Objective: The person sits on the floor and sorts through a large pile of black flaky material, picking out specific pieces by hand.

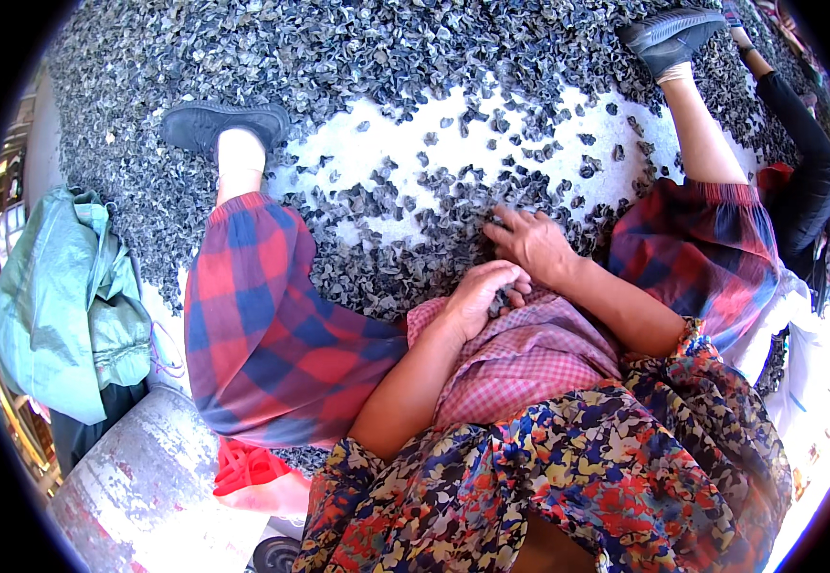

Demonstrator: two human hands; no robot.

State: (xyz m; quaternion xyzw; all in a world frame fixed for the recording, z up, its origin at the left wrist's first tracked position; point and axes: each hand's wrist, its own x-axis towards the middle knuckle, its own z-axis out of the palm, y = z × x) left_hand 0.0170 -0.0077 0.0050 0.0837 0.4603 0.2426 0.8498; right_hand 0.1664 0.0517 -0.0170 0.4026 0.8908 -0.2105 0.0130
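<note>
Dark, curled, dried pieces that look like black wood ear fungus (pixel 357 272) lie thickly between my legs. My left hand (pixel 482 294) is closed above my lap, its fingers curled over a few dark pieces that show under the fingertips. Just beyond it, my right hand (pixel 534 245) reaches over the edge of the pile. The fingers of that hand are apart, with nothing visible held in them. Its wrist is close to the left fingers. A pink checked apron (pixel 520 358) covers my lap below both hands.
A wide layer of the same pieces (pixel 386 48) spreads ahead, around a thinly strewn white patch (pixel 415 134). At left, a green cloth or jacket (pixel 71 296) lies near a worn metal drum (pixel 147 477). A red bag (pixel 252 473) is beside me. Another person's dark-sleeved arm (pixel 801 124) shows at right.
</note>
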